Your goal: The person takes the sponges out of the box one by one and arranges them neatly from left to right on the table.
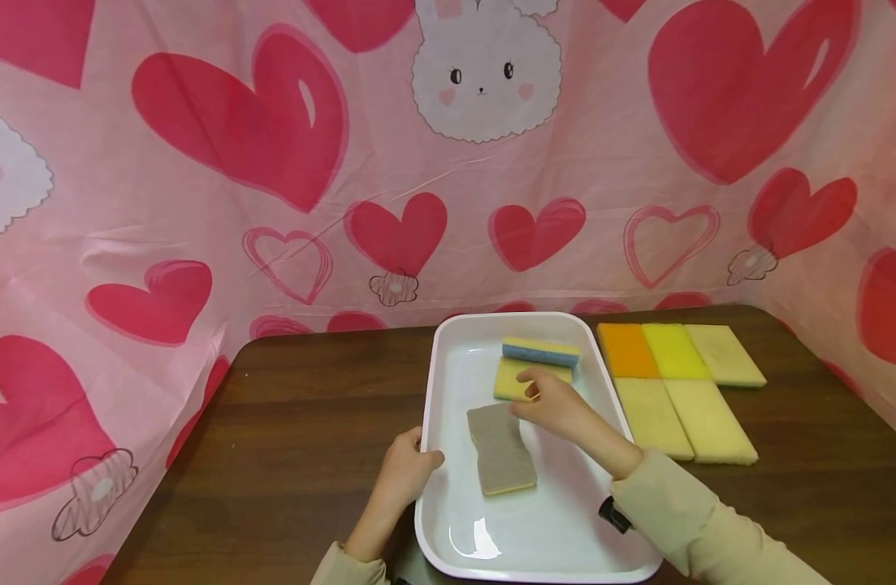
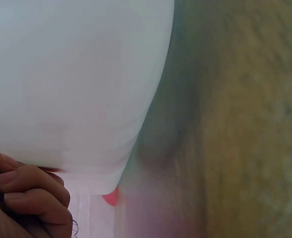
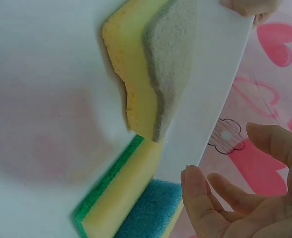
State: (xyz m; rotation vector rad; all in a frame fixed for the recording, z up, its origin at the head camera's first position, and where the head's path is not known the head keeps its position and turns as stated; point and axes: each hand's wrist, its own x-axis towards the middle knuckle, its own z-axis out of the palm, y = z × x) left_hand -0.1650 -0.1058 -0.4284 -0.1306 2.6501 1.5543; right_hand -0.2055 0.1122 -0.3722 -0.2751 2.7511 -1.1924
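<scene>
White tray (image 1: 430, 382), clamped by left fingers (image 2: 41, 206), should be held steady. Right fingers (image 3: 194, 191) are held apart, near yellow-green sponge (image 1: 508, 382).

The tray (image 1: 557, 536) rests on the table (image 1: 309, 422), the cloth backdrop (image 1: 484, 179) behind it. In the tray, one scrub sponge (image 1: 502, 451) lies just left of the middle, a second scrub sponge (image 1: 508, 378) in the far half, and a third scrub sponge (image 1: 540, 354) behind that. Right of the tray lie three sponges (image 1: 677, 351) in a row, two more sponges (image 1: 711, 422) before them.
</scene>
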